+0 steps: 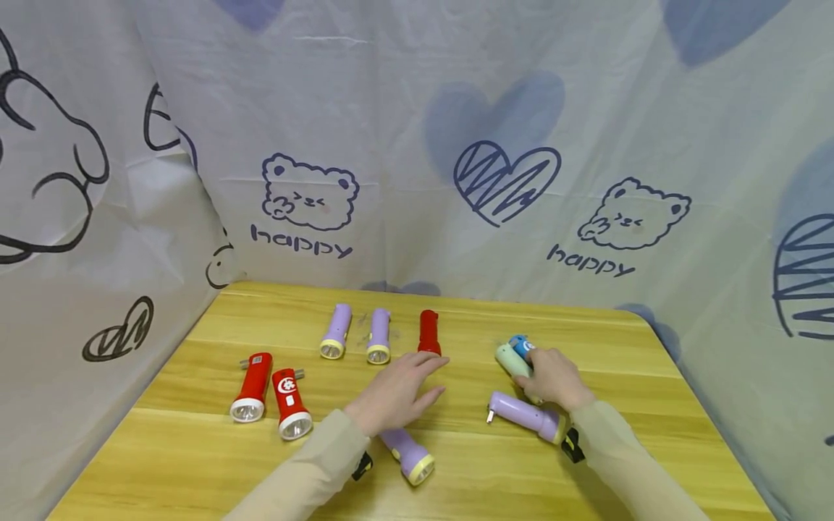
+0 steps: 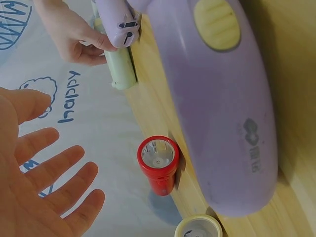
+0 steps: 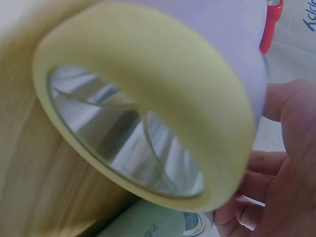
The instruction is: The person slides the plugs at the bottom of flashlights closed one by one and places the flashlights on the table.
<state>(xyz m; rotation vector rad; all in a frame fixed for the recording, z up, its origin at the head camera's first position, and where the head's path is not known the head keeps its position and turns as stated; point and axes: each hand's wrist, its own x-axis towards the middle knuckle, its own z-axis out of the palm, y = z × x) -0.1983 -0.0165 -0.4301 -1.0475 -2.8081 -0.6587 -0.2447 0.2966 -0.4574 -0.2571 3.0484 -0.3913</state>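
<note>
Head cam's got the right hand [image 1: 554, 378] at the right side of the bench [image 1: 469, 470], fingers [image 3: 261, 185] curled round a pale green flashlight [image 1: 512, 360]. Blue flashlight [image 1: 520, 343] sits right beside that, purple flashlight [image 1: 521, 413] closer to the wearer. Left hand [image 1: 394, 391] has its fingers spread, near a red flashlight [image 1: 428, 329], with a second purple flashlight [image 1: 408, 454] by that wrist.
</note>
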